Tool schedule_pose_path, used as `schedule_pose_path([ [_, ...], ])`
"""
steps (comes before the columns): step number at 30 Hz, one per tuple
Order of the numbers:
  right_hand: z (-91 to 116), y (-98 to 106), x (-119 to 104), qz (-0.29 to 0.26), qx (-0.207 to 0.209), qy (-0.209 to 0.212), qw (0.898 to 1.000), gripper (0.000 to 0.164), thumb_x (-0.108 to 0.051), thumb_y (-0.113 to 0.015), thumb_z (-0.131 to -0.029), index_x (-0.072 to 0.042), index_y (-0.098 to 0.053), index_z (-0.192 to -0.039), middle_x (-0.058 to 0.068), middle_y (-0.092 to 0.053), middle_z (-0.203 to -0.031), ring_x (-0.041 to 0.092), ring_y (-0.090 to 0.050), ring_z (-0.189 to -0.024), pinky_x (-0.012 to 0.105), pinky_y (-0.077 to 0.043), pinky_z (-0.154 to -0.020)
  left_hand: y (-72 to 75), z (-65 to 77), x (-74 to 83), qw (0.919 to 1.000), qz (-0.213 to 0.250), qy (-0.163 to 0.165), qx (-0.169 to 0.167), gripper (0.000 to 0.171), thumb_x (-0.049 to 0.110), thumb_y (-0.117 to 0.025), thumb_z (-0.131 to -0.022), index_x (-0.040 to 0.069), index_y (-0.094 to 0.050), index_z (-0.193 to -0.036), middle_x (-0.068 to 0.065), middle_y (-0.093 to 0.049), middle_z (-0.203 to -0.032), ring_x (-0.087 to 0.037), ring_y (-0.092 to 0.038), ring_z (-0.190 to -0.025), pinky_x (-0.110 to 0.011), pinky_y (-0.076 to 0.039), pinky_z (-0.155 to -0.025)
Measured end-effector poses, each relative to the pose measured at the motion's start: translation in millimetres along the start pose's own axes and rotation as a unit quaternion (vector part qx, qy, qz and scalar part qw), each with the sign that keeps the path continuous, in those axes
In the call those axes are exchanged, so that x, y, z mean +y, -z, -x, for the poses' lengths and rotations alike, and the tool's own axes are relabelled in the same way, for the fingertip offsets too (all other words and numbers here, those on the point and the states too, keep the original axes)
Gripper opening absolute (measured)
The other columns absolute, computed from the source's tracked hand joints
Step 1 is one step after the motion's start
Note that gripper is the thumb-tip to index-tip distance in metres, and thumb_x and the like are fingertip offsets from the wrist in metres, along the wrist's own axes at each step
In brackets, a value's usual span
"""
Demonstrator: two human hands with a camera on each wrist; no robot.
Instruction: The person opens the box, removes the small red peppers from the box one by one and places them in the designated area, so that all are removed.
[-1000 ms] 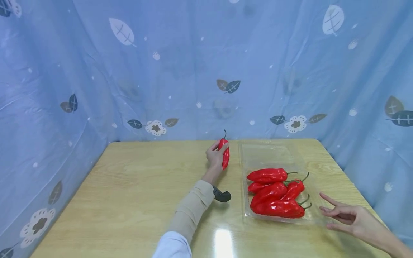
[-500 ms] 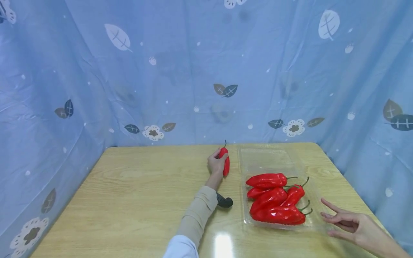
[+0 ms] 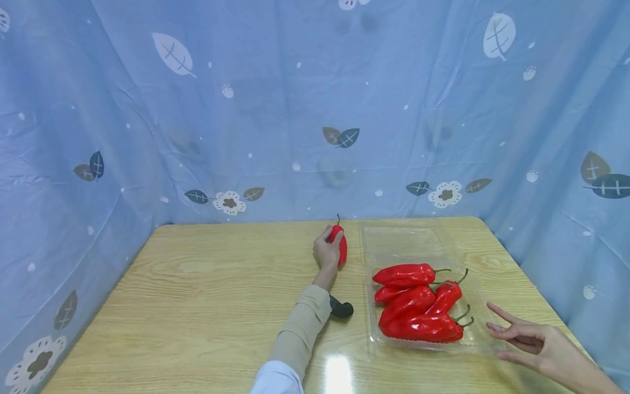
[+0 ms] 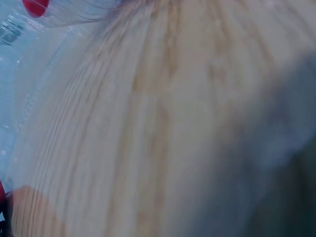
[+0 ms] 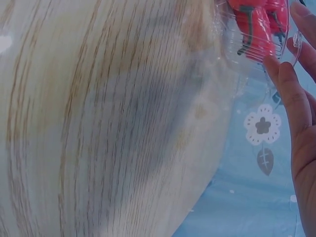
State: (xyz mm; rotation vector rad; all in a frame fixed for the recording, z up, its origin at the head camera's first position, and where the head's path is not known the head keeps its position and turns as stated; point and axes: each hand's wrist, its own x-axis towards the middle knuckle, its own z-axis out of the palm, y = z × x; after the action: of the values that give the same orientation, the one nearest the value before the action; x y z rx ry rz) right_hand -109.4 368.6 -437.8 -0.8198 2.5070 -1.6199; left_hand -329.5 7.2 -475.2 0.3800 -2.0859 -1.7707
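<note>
On the left, the wood-grain worktop point(image 3: 187, 284) runs back to a blue curtain point(image 3: 275, 109) printed with leaves and flowers. Near the back, just right of the middle, the person's left grip point(image 3: 326, 250) is closed around a single red pepper point(image 3: 342, 251): glossy, bright red, long and narrowing to the near end, its thin dark stem pointing away. Whether the pepper touches the worktop, I cannot tell. Nearer, a black curved handle point(image 3: 342, 309) shows from behind the beige sleeve point(image 3: 306, 323). Next comes a clear plastic tray point(image 3: 372, 323) with heaped peppers point(image 3: 418, 326), equally red and shiny, green stems mostly rightward. At far right, the right grip point(image 3: 543, 343) has fingers spread beside the tray's edge; contact is unclear.
</note>
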Motion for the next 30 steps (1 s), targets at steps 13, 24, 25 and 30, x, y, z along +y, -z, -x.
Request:
schedule_pose_path([
  [13,5.9,-2.2,-1.2,-0.025,-0.004,0.036,0.999,0.028,0.021,-0.066,-0.074,0.008,-0.066,-0.099,-0.022,-0.042,-0.143,0.002,-0.059,-0.109,0.021,-0.054,-0.075,-3.8,5.5,6.3,0.9991,0.006,0.041,0.009,0.047,0.020,-0.079,-0.080,0.008,-0.066,-0.123,-0.010,-0.065,-0.120,-0.025,-0.062,-0.110,-0.036,-0.051,-0.091],
  [24,-1.3,-1.3,-5.5,0.010,0.004,0.070,0.997,0.031,0.021,-0.069,-0.070,0.007,-0.067,-0.098,-0.016,-0.043,-0.145,0.004,-0.060,-0.108,0.020,-0.054,-0.075,6.1,1.9,20.8,0.9906,0.125,0.055,-0.010,0.046,0.008,-0.079,-0.078,0.005,-0.066,-0.123,-0.016,-0.061,-0.126,-0.027,-0.058,-0.118,-0.032,-0.048,-0.095],
  [25,-1.4,-1.1,-5.7,0.016,0.007,0.068,0.998,0.031,0.021,-0.070,-0.070,0.007,-0.068,-0.098,-0.017,-0.043,-0.145,0.003,-0.060,-0.108,0.020,-0.054,-0.075,7.6,1.8,22.1,0.9891,0.135,0.058,-0.015,0.046,0.007,-0.079,-0.079,0.005,-0.065,-0.123,-0.018,-0.061,-0.126,-0.027,-0.058,-0.117,-0.032,-0.048,-0.095],
  [30,-2.1,-0.6,-8.4,0.032,0.009,0.063,0.997,0.030,0.020,-0.071,-0.070,0.006,-0.068,-0.096,-0.018,-0.043,-0.144,0.003,-0.061,-0.107,0.020,-0.053,-0.075,19.8,2.7,28.4,0.9872,0.138,0.067,-0.043,0.048,0.010,-0.078,-0.080,0.005,-0.063,-0.126,-0.018,-0.060,-0.127,-0.028,-0.057,-0.119,-0.032,-0.048,-0.096],
])
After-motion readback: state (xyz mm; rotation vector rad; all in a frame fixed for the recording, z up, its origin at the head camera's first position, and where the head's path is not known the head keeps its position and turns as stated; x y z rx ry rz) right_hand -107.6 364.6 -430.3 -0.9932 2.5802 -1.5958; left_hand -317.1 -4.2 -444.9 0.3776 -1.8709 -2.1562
